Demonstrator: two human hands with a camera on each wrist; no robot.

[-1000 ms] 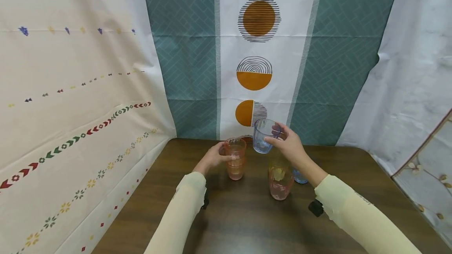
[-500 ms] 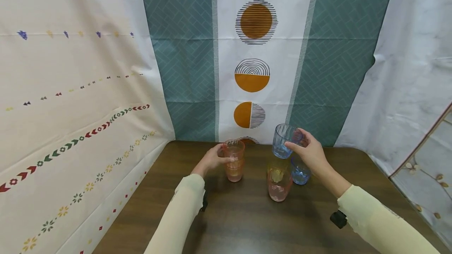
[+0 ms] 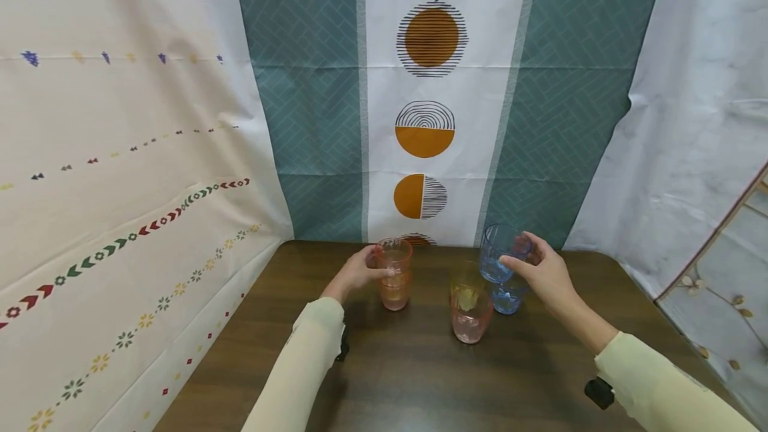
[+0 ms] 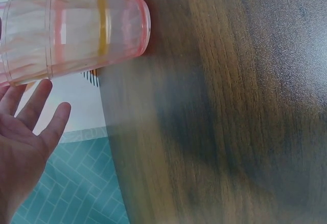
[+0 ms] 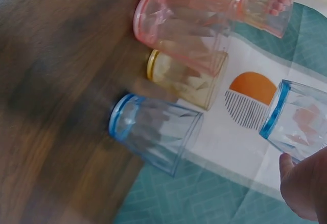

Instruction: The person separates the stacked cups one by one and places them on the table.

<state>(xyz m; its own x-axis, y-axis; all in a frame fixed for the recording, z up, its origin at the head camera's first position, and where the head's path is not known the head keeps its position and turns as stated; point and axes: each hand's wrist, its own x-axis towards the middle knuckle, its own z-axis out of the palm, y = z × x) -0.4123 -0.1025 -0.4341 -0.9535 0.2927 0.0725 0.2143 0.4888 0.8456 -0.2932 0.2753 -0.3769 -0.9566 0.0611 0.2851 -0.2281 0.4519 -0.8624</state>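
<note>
Blue cup hangs gripped in the right hand above the rightmost cup; the left hand grasps stacked cups.

Brown table here, casually topped with a cup stack, pink cup, yellow cup and blue cup.

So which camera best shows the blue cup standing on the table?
The right wrist view: the standing blue cup shows whole, unobstructed. In the head view, the held cup overlaps its top; the left wrist view misses it.
</note>
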